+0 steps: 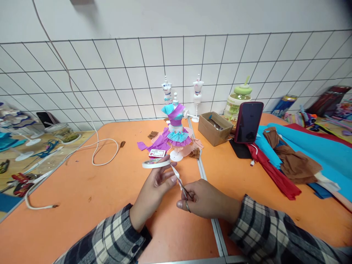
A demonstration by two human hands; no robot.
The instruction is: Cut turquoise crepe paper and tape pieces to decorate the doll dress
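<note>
Left grip: my left hand [154, 187] closed round tape roll [155, 163].
Right grip: my right hand [205, 200] pinching its strip [177, 178].
Room: bare worktop [96, 190] leftward.

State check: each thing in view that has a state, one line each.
tape roll: held in left hand, partly unrolled
tape strip: pulled out from the roll, pinched by right hand
dressed mannequin: upright on its stand
cardboard box: open
phone: propped upright, screen dark
jar: green lid on
white cable: lying loose, looped
</note>
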